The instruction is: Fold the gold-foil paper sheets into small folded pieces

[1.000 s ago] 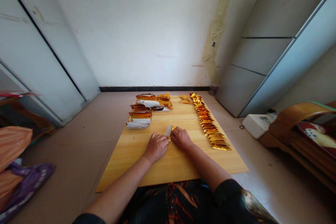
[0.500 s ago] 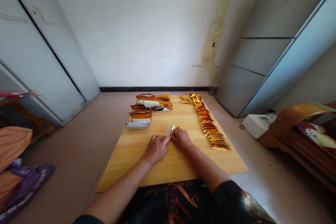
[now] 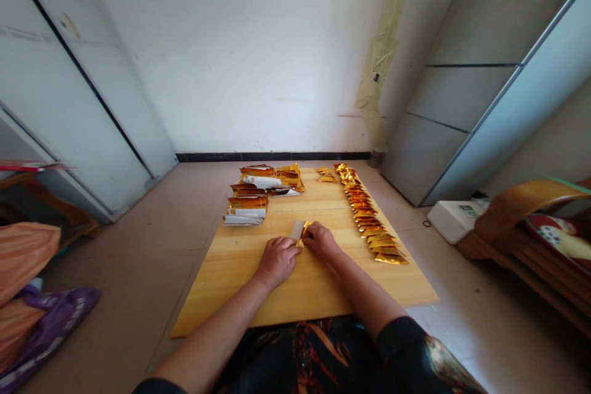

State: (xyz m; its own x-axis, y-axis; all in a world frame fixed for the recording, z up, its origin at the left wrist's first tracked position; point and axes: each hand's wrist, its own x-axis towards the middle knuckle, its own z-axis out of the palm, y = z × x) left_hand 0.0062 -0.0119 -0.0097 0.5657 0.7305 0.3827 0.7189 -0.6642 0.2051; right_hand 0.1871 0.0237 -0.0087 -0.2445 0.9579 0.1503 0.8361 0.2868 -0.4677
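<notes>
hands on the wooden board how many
2: the left hand and the right hand, both over the wooden board, meeting at a gold foil strip. No other hands show.

Left hand (image 3: 277,261): bare, back up, fingers curled inward
Right hand (image 3: 321,242): bare, fingers curled, just beside left
Bare forearms (image 3: 369,289): angled inward from near edges

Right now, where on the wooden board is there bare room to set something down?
Bare wood shows at the front left of the wooden board, below the stacked gold-and-white packets and beside the left hand. More lies between the right hand and the row of gold foil triangles. The far end is crowded.
</notes>
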